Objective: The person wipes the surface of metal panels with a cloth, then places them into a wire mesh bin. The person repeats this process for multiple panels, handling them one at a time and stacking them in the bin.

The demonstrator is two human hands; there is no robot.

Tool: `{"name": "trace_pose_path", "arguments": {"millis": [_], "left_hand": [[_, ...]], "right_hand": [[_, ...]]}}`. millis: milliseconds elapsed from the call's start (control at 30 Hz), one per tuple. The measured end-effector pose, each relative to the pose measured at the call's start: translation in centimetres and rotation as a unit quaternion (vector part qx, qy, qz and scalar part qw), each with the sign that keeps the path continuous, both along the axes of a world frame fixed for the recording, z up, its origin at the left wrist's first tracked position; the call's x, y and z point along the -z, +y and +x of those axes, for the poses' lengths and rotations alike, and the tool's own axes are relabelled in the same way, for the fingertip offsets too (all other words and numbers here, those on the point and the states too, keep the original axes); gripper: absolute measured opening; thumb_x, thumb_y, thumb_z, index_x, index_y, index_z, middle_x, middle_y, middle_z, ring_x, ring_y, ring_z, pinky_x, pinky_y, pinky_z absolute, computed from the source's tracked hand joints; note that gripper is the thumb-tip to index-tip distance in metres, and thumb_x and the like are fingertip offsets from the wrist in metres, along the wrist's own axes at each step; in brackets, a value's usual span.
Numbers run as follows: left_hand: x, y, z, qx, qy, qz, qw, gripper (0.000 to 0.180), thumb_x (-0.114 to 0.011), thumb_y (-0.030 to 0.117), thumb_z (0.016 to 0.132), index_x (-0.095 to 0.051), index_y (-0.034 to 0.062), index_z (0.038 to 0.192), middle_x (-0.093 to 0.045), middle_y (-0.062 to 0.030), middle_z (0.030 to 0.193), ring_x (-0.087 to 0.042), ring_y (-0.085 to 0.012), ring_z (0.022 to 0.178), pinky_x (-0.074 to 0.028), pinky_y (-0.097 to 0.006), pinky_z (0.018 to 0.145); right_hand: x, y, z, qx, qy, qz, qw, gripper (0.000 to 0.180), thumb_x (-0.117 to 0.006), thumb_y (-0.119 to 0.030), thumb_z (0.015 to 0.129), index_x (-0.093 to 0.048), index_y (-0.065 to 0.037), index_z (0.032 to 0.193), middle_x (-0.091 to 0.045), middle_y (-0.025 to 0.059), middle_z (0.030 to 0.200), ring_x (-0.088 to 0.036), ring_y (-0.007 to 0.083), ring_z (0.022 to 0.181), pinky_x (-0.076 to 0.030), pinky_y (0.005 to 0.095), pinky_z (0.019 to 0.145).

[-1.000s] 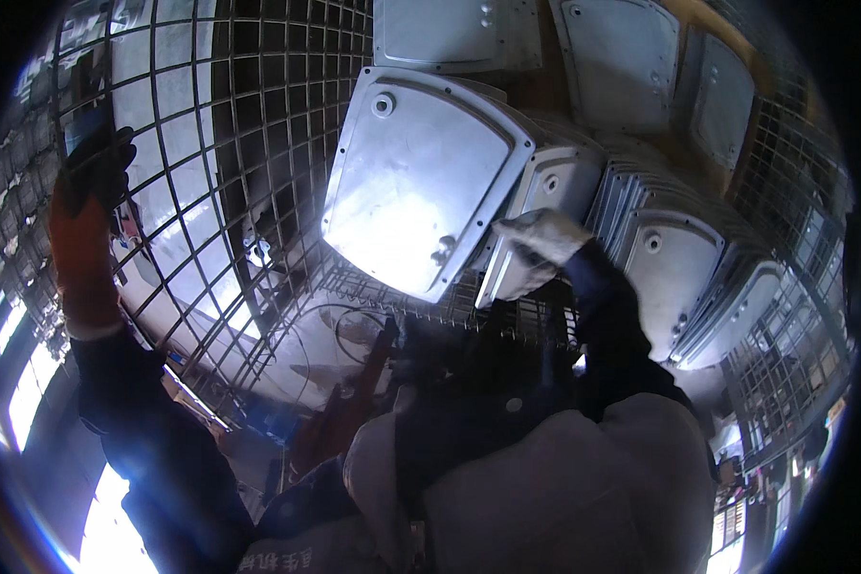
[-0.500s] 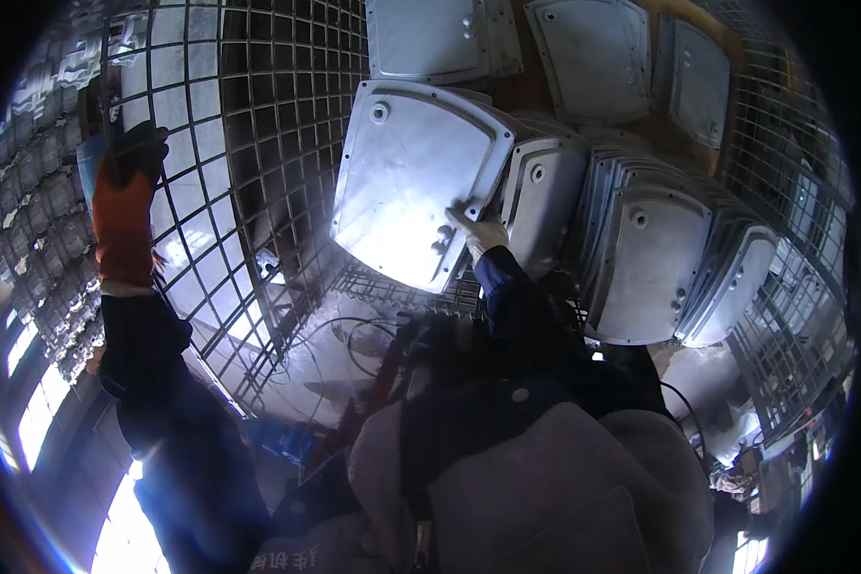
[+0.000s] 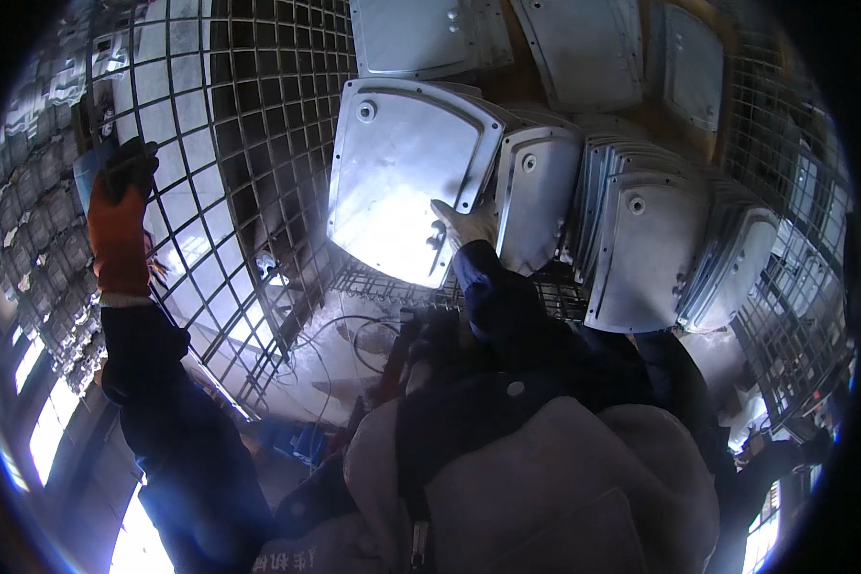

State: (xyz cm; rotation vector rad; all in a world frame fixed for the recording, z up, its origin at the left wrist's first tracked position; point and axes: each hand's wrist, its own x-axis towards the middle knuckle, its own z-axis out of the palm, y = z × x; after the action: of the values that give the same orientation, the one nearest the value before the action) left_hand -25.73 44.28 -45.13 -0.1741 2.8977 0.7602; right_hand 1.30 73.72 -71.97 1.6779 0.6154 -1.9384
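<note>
My left hand (image 3: 120, 215), in an orange and black glove, is raised at the far left and grips the rim of a wire-mesh cage wall (image 3: 210, 172). My right hand (image 3: 464, 225), in a pale glove, holds the lower right edge of a large grey cast-metal cover (image 3: 402, 182) that tilts inside the cage. Right beside it stand more grey covers (image 3: 536, 196) of the same kind, packed on edge.
A row of stacked grey covers (image 3: 660, 249) fills the right of the cage, with more covers (image 3: 430, 33) above. Mesh wall (image 3: 784, 239) closes the right side. A cable (image 3: 349, 330) lies on the cage floor. My dark jacket and pale apron (image 3: 545, 478) fill the foreground.
My right hand has slid left from the stacked covers onto the big cover's edge, and the cover stands more upright. The left hand has risen slightly along the mesh.
</note>
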Motion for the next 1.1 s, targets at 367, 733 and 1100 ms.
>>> {"name": "trace_pose_path", "arguments": {"millis": [367,733,1100], "left_hand": [[0.1,1.0,0.4,0.106,0.012,0.044,0.993,0.032,-0.063,0.006,0.090,-0.060,0.0024,0.122,-0.068,-0.0097,0.111,-0.065,-0.0167,0.099,-0.051,-0.027,0.088],[-0.7,2.7,1.6,0.025,0.014,-0.037,0.999,0.032,-0.052,0.000,0.092,-0.059,0.0018,0.123,-0.068,-0.0107,0.112,-0.064,-0.0169,0.104,-0.049,-0.028,0.092],[-2.9,6.1,2.2,-0.015,0.001,-0.082,0.997,0.030,-0.065,0.016,0.089,-0.062,0.0049,0.117,-0.069,-0.0145,0.103,-0.067,-0.0245,0.095,-0.052,-0.035,0.081]], "right_hand": [[2.3,-0.1,-2.3,0.072,0.249,-0.060,0.964,0.040,-0.060,-0.012,0.091,-0.052,0.006,0.126,-0.058,0.0212,0.124,-0.058,0.0331,0.111,-0.043,0.0475,0.102],[-3.2,5.4,-16.1,-0.064,0.273,0.021,0.960,0.045,-0.081,-0.015,0.075,-0.063,0.002,0.113,-0.065,0.0116,0.098,-0.063,0.0223,0.083,-0.056,0.0389,0.072],[-4.3,11.1,-34.0,-0.049,0.402,0.189,0.895,0.050,-0.081,-0.012,0.074,-0.061,0.007,0.116,-0.064,0.0159,0.108,-0.063,0.0261,0.091,-0.053,0.0375,0.081]]}}
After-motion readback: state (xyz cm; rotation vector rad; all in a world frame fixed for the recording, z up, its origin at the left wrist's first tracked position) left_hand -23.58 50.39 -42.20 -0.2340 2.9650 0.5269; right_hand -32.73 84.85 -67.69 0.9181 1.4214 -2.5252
